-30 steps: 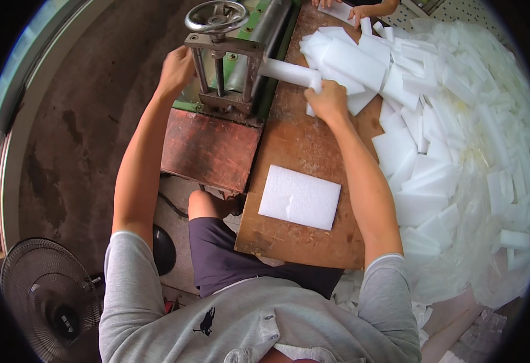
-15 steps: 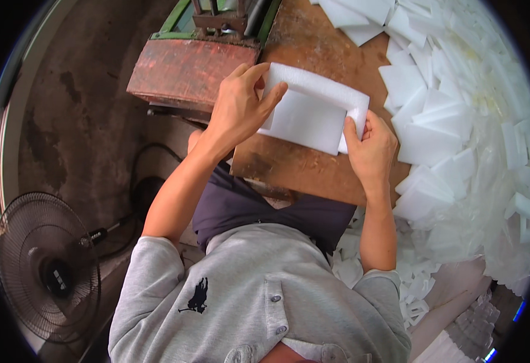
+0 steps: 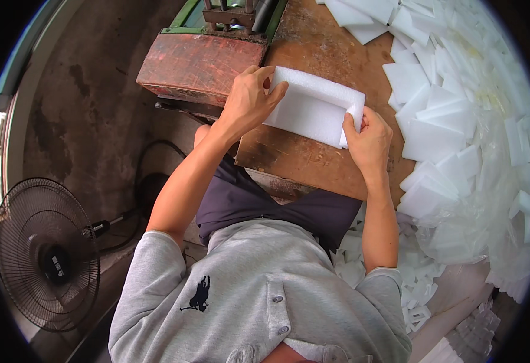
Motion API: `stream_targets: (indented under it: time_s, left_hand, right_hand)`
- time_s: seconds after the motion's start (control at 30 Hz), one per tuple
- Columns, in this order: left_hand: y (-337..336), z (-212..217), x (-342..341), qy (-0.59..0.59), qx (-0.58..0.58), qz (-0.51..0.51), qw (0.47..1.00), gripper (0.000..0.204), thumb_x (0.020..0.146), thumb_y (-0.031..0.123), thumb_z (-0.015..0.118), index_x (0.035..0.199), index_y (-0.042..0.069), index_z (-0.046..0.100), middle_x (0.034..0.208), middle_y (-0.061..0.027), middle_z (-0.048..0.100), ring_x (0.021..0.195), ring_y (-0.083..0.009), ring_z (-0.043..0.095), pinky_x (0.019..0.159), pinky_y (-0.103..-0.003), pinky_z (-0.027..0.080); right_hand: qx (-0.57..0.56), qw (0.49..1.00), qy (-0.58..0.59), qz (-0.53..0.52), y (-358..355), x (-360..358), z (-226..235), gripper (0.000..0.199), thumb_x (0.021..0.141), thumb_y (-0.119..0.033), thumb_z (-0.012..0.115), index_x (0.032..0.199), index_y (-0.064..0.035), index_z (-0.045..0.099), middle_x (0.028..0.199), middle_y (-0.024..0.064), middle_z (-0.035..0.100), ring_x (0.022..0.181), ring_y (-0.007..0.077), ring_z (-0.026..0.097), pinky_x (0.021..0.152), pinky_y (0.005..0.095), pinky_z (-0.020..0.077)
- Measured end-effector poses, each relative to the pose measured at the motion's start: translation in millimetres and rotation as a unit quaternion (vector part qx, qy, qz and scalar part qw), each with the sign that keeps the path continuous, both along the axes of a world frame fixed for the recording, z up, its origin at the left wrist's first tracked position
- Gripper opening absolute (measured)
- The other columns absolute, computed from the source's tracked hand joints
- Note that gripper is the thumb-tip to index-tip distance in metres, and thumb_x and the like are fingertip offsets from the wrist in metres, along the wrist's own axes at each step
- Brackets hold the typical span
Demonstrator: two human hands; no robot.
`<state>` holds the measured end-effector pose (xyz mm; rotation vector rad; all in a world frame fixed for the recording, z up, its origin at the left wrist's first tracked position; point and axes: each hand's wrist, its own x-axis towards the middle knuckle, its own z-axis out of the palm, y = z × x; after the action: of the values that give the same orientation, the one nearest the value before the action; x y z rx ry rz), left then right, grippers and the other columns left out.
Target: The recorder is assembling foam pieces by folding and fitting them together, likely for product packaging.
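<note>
A white foam piece, shaped like a shallow tray with raised walls (image 3: 319, 85), is held between my two hands above the brown wooden bench. My left hand (image 3: 250, 100) grips its left end, the thumb over the upper left corner and the fingers behind. At the opposite end my right hand (image 3: 371, 142) pinches the right wall, thumb on the near face and fingers curled around the outside. A smooth white foam panel (image 3: 308, 116) shows inside the walls. Whether it is joined to them I cannot tell.
The wooden bench top (image 3: 313, 163) lies beneath. Loose white foam sheets (image 3: 431, 133) and clear plastic film (image 3: 458, 236) pile up at the right. A red-topped machine (image 3: 201, 63) with a green frame stands at the left. Lower left is a fan (image 3: 47, 260).
The foam tray has tilted, so its panel looks shallower and sits deeper within the walls. Both hands keep their hold on the ends. The whole view has shifted slightly.
</note>
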<state>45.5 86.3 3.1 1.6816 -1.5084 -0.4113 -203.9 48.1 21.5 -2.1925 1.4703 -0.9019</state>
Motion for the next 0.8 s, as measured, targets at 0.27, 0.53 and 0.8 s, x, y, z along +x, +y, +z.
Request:
stream_targets:
  time_s: [0.27, 0.53, 0.8]
  left_hand:
    - [-1, -15, 0, -0.029, -0.023, 0.007, 0.999, 0.030, 0.087, 0.021, 0.074, 0.100, -0.005, 0.066, 0.080, -0.0173, 0.060, 0.067, -0.0263, 0.058, 0.066, -0.038, 0.049]
    - [-2, -11, -9, -0.044, -0.018, 0.013, 0.999, 0.025, 0.089, 0.018, 0.070, 0.091, -0.006, 0.062, 0.076, -0.0184, 0.055, 0.067, -0.0320, 0.056, 0.064, -0.042, 0.046]
    - [-4, 22, -23, -0.255, -0.032, -0.025, 0.966, 0.053, 0.091, 0.037, 0.067, 0.136, 0.012, 0.055, 0.131, -0.0210, 0.051, 0.122, -0.0398, 0.049, 0.099, -0.050, 0.042]
  right_hand:
    - [-0.003, 1.000, -0.008, -0.002, -3, 1, -11, 0.023, 0.082, -0.017, 0.073, 0.078, 0.0023, 0.062, 0.069, 0.0192, 0.060, 0.064, 0.0379, 0.060, 0.059, 0.0454, 0.0461]
    - [0.004, 0.997, 0.079, -0.005, -11, 0, -19, 0.030, 0.081, -0.016, 0.072, 0.068, 0.0056, 0.056, 0.065, 0.0214, 0.057, 0.060, 0.0392, 0.059, 0.057, 0.0479, 0.0454]
    - [-0.047, 0.993, 0.111, -0.005, -15, -1, -32, 0.024, 0.081, -0.015, 0.069, 0.073, 0.0059, 0.062, 0.071, 0.0244, 0.060, 0.066, 0.0432, 0.062, 0.061, 0.0511, 0.0494]
